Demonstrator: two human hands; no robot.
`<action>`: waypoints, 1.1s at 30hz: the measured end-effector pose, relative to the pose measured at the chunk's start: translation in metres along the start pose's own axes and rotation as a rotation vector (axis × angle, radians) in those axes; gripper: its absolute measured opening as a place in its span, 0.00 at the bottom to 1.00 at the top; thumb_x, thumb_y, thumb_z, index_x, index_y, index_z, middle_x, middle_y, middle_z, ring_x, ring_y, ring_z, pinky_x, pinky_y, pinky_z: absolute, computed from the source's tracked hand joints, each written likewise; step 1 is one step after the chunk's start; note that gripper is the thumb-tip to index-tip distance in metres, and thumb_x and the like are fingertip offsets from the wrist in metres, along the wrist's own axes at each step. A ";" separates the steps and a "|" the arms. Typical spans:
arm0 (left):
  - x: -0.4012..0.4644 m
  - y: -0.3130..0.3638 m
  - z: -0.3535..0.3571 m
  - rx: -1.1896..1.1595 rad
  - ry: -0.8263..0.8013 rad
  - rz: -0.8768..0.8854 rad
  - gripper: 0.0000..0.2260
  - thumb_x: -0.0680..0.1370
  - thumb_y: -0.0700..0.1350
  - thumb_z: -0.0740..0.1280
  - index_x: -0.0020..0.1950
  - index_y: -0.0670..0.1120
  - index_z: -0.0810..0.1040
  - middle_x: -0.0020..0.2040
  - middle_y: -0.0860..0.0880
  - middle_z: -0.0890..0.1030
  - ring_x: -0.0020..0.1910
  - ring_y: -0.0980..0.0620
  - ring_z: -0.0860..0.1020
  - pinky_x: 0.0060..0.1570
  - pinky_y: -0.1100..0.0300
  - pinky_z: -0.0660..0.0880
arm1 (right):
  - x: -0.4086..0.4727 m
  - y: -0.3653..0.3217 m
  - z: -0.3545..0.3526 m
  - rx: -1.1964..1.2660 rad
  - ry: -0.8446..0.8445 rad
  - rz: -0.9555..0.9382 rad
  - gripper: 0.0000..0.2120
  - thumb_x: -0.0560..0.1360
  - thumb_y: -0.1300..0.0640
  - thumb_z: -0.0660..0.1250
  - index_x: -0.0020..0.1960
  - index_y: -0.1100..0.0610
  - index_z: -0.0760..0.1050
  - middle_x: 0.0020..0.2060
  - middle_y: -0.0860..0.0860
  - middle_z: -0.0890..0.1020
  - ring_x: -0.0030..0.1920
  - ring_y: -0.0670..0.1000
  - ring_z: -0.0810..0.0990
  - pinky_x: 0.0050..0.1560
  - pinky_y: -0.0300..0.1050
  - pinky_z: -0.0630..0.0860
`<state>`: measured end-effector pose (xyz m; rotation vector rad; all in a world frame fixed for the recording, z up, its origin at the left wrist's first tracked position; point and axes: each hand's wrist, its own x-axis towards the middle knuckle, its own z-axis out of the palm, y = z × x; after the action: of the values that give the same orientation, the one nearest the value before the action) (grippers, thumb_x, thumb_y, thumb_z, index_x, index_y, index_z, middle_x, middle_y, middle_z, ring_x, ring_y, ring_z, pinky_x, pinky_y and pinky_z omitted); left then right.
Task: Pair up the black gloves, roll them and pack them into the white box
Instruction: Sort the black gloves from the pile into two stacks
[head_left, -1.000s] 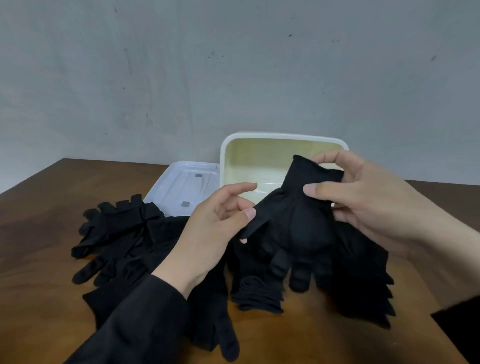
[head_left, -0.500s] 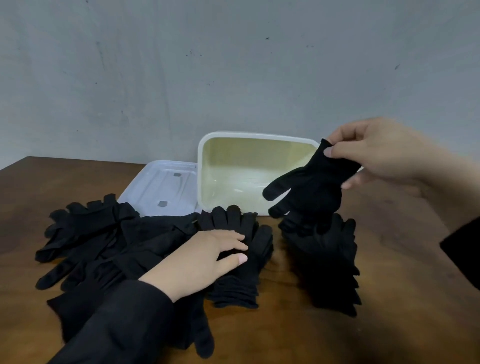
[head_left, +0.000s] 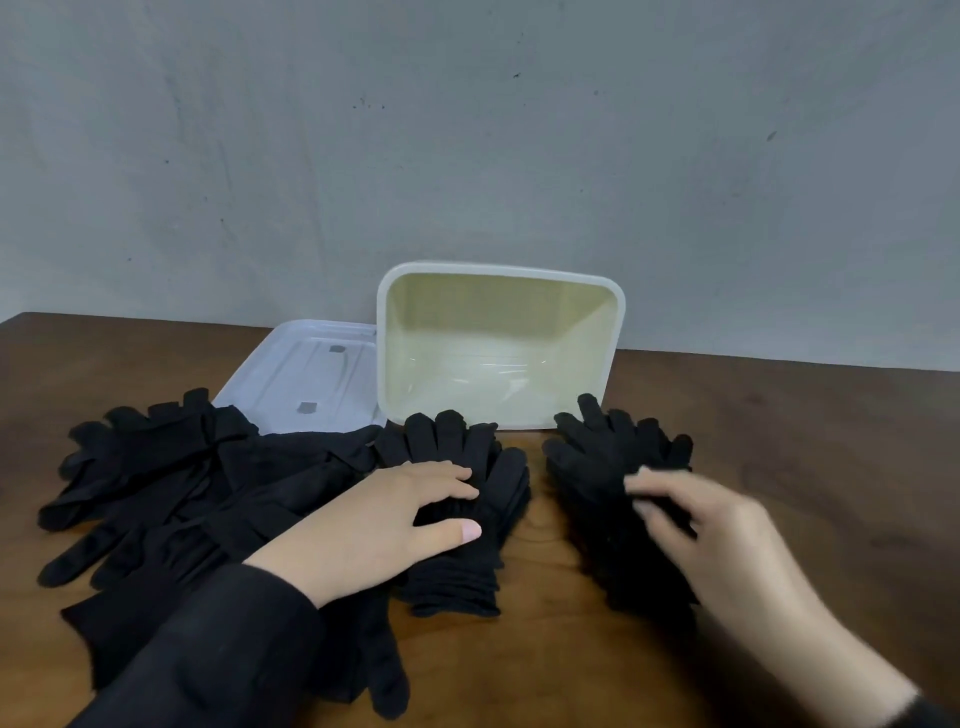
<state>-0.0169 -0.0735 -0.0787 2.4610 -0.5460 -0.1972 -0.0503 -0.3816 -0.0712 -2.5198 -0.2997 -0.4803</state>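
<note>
Black gloves lie on the wooden table in three groups. A loose pile (head_left: 171, 483) spreads at the left. A neat stack (head_left: 467, 519) lies in the middle, and my left hand (head_left: 384, 525) rests on it with fingers nearly straight. Another stack (head_left: 613, 467) lies at the right, fingers pointing away from me. My right hand (head_left: 706, 540) is blurred over that stack's near part; its fingertips touch the top glove. The white box (head_left: 501, 273) stands behind the stacks, tipped toward me, with nothing inside.
The box's clear lid (head_left: 306, 374) lies flat to the left of the box, partly under the loose pile. A grey wall rises right behind the table's far edge. Bare wood (head_left: 805, 441) shows at the right.
My right hand carried the glove it held down onto the right stack. My left hand dropped from that glove to the middle stack and stays there.
</note>
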 end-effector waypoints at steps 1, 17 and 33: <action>0.000 0.000 0.000 0.003 0.001 0.004 0.20 0.78 0.63 0.63 0.70 0.64 0.71 0.72 0.72 0.62 0.70 0.75 0.54 0.72 0.68 0.51 | -0.010 0.006 0.007 -0.028 -0.036 -0.011 0.14 0.74 0.60 0.73 0.56 0.44 0.82 0.56 0.35 0.81 0.60 0.22 0.69 0.65 0.28 0.68; -0.001 -0.004 -0.001 0.067 0.077 0.027 0.16 0.80 0.61 0.61 0.67 0.64 0.74 0.71 0.72 0.65 0.70 0.72 0.60 0.66 0.71 0.56 | -0.023 0.009 0.010 -0.107 0.022 -0.159 0.10 0.78 0.50 0.66 0.54 0.50 0.83 0.50 0.37 0.78 0.54 0.43 0.77 0.55 0.46 0.76; -0.008 -0.006 -0.010 -0.007 0.316 0.027 0.13 0.81 0.39 0.59 0.59 0.51 0.80 0.54 0.55 0.80 0.54 0.59 0.76 0.59 0.58 0.73 | 0.013 -0.092 0.089 0.391 -0.112 -0.127 0.13 0.79 0.52 0.64 0.62 0.41 0.78 0.58 0.28 0.77 0.58 0.28 0.74 0.57 0.22 0.67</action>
<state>-0.0196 -0.0601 -0.0736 2.4116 -0.4385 0.1981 -0.0425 -0.2548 -0.0914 -2.1570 -0.5434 -0.2945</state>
